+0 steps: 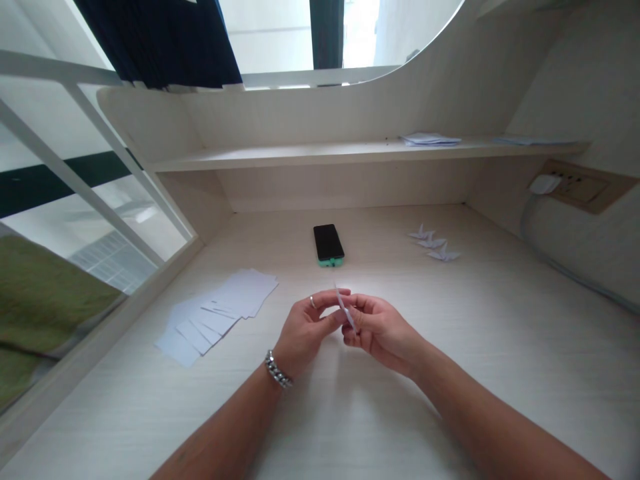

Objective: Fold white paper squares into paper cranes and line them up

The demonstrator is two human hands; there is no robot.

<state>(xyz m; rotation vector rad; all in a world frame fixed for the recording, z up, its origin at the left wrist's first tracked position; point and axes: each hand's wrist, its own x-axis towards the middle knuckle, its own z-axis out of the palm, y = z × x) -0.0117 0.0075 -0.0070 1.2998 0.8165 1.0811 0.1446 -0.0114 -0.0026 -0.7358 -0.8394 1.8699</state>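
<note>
My left hand [307,330] and my right hand [380,330] meet above the middle of the pale wooden desk [450,347]. Both pinch a small folded piece of white paper [345,308], held upright and edge-on between the fingertips. The left hand wears a ring, and a metal bracelet sits on its wrist. A spread of several white paper sheets [215,317] lies on the desk to the left of my hands. Three small folded paper figures [434,243] sit in a row at the back right.
A black phone in a teal case [329,244] lies face up behind my hands. A shelf [325,155] above holds more paper [430,139]. A wall socket with a white plug [545,183] and cable is at right. A white railing [100,187] borders the left.
</note>
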